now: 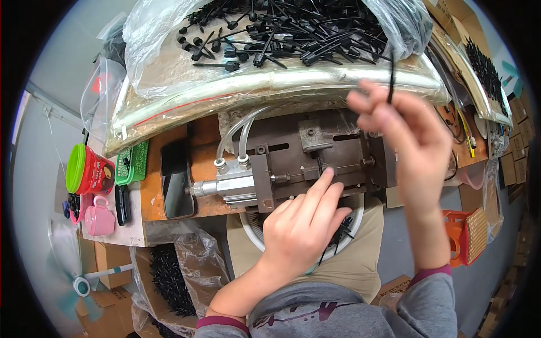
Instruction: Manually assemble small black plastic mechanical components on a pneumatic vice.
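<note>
My left hand (298, 228) reaches over a metal fixture (282, 124) with its fingers stretched out. Its index fingertip is beside a thin black stem (320, 162) standing in the fixture; whether they touch I cannot tell. Raised at the right, my right hand (414, 127) is slightly blurred and pinches a thin black rod-like piece (391, 79). A silver air cylinder (235, 188) with two clear hoses sits at the fixture's left. Beyond the fixture, black plastic pieces (293, 36) with ribbed heads and thin stems lie heaped on a plastic-covered tray (270, 81).
Below the fixture, a round white-rimmed container (358, 217) by my lap holds black pieces. A phone (176, 177), green basket (132, 163), red tub (93, 169) and pink cup (100, 217) stand left. A lined box (172, 281) of pieces, a fan (81, 286) and an orange stool (468, 236) surround me.
</note>
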`<state>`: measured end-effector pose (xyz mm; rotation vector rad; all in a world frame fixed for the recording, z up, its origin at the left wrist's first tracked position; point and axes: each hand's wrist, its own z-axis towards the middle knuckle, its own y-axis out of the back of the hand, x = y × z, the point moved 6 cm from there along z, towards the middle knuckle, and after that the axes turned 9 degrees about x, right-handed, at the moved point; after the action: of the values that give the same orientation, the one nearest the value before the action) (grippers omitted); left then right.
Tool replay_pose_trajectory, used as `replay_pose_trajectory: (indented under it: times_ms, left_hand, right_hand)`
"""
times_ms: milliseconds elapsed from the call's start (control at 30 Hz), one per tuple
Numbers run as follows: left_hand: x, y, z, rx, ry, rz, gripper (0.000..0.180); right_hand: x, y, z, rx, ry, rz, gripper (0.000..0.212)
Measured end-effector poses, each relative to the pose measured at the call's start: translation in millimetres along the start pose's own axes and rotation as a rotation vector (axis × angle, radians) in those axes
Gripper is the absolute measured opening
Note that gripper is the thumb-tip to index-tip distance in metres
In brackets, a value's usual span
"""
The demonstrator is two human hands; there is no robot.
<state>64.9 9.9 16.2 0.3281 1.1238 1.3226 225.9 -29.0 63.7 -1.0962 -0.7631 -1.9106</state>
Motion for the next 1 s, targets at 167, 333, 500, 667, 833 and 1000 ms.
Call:
replay_pose_trajectory:
  times_ms: [167,333,500,667,833,1000]
  left_hand:
    - [-13.9,20.7,12.6,-0.259,-0.209,0.013,0.046]
    - [-8.1,26.4,4.7,-0.127,-0.163,-0.214,0.045]
    - [-1.8,17.5,-15.0,0.105,-0.029,-0.154,0.038]
    - [1.4,-14.0,-19.0,0.177,-0.045,0.097,0.027]
    - [3.9,-20.4,-7.0,0.243,-0.004,0.181,0.028]
    - [3.2,-12.8,-0.6,0.317,0.020,0.151,0.027]
  right_hand:
    - [-18.1,-39.3,-49.0,0.045,-0.109,0.313,0.032]
    - [-9.2,-28.7,-63.5,0.201,-0.201,0.122,0.031]
    - [-8.8,0.5,-67.5,0.012,-0.194,0.035,0.028]
    - [-9.4,15.1,-72.0,0.076,-0.061,-0.116,0.037]
    - [-4.5,18.5,-73.0,0.124,-0.073,-0.243,0.036]
    - [-4.3,14.9,-79.0,0.125,-0.108,-0.272,0.033]
